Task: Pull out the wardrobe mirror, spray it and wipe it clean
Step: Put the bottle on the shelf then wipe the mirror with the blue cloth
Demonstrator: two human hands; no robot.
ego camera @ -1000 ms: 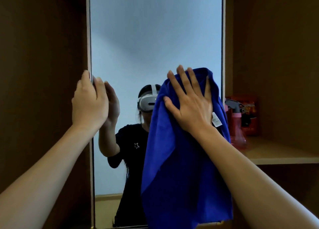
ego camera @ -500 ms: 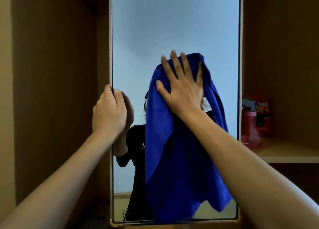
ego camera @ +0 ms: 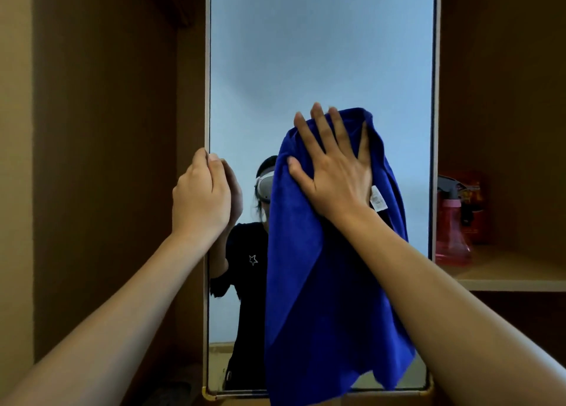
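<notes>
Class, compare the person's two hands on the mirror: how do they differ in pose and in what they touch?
The left hand curls around the mirror's left edge; the right hand lies flat with fingers spread. The left hand touches the frame directly; the right hand presses a blue cloth against the glass. Both are raised to about the same height at the mirror.

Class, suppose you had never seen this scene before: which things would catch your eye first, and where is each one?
The bright blue cloth stands out first, spread flat against the tall mirror at centre by the right hand. Next comes the left hand, gripping the mirror's left edge. A pink spray bottle stands on the wooden shelf to the right.
</notes>
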